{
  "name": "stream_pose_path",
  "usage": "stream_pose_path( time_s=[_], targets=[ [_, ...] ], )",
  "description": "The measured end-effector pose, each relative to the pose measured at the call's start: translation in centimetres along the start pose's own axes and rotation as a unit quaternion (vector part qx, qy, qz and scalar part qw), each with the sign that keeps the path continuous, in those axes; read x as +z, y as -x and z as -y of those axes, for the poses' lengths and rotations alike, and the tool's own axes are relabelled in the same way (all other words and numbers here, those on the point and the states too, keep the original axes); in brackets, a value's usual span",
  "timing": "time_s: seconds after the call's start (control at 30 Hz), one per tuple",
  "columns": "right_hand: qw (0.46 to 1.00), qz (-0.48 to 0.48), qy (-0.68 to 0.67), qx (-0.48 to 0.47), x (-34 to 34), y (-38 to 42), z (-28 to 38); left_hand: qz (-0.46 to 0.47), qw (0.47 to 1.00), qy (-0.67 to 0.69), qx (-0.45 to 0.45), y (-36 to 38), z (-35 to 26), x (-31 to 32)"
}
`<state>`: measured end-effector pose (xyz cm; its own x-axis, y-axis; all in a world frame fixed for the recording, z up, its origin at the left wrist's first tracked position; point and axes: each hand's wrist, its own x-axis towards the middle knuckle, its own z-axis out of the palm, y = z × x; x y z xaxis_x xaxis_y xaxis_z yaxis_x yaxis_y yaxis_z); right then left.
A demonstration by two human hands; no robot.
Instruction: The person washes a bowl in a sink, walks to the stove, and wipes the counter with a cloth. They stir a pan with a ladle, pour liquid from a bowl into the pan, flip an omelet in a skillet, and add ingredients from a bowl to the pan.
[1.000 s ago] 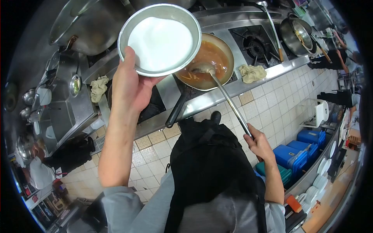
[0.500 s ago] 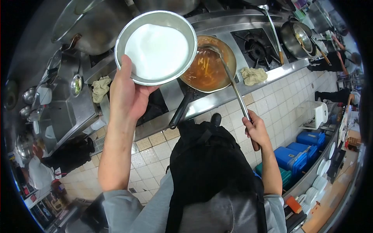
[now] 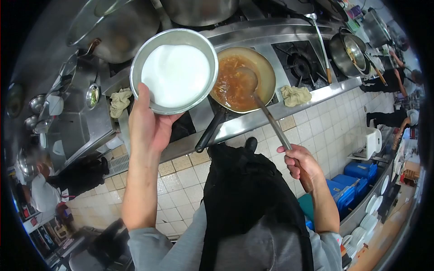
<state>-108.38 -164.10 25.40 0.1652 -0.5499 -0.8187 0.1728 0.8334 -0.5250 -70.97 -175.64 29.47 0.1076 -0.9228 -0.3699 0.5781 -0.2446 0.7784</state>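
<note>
A round metal bowl [image 3: 175, 74] of white liquid is held up by my left hand [image 3: 151, 122], thumb over its rim, beside and partly over the frying pan. My right hand [image 3: 302, 163] is wrapped round the long handle of a metal ladle [image 3: 270, 118]. The ladle's head rests in the reddish-brown sauce with pale strips in it. That sauce lies in a wide frying pan [image 3: 266, 77] on the stove, its black handle [image 3: 210, 131] pointing toward me and held by neither hand.
An unlit burner [image 3: 301, 67] and a folded cloth [image 3: 295, 95] are right of the pan. Another cloth [image 3: 120, 103] lies left, near a sink [image 3: 74, 126]. Large pots [image 3: 120, 34] stand behind. Other people are at the far left and right. Blue bins [image 3: 341, 194] stand at lower right.
The ladle's head has turned and moved down within the sauce, and my right hand has shifted lower. The bowl has moved slightly left and down in view, showing more of the pan.
</note>
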Motion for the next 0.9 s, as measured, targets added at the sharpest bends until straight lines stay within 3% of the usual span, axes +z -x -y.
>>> stream_pose_path(
  time_s=[0.1,0.17,0.37,0.43,0.53,0.67,0.8,0.87,0.9],
  targets=[
    [0.999,0.031,-0.034,0.019,-0.2,-0.4,0.1,-0.007,1.000,0.014,0.012,1.2,0.4,0.2],
    [0.992,0.106,-0.075,0.005,-1.4,-1.5,-0.2,-0.019,0.999,0.025,0.016,2.0,0.8,0.3],
    [0.989,0.145,-0.009,-0.032,-4.2,-1.6,0.5,-0.047,0.997,0.055,0.030,5.2,1.8,1.1],
    [0.984,0.078,0.136,-0.089,-5.2,-1.4,0.2,-0.037,0.997,0.066,0.025,5.7,2.1,0.6],
    [0.969,0.016,0.211,-0.129,-5.6,-0.6,0.1,-0.029,0.997,0.074,0.004,6.5,2.4,0.1],
    [0.973,-0.016,0.184,-0.140,-4.6,-1.6,-2.2,0.014,0.997,0.066,-0.022,6.4,2.1,-0.6],
    [0.992,0.048,-0.054,-0.102,-2.7,-4.9,-5.3,0.045,0.995,0.049,-0.075,5.9,1.8,-1.6],
    [0.991,0.025,-0.108,-0.079,-0.4,-5.8,-6.5,0.050,0.995,0.019,-0.079,6.3,1.3,-1.3],
    [0.990,0.063,-0.082,-0.092,0.1,-7.3,-7.4,0.046,0.995,-0.007,-0.088,6.3,1.0,-0.8]
  ],
)
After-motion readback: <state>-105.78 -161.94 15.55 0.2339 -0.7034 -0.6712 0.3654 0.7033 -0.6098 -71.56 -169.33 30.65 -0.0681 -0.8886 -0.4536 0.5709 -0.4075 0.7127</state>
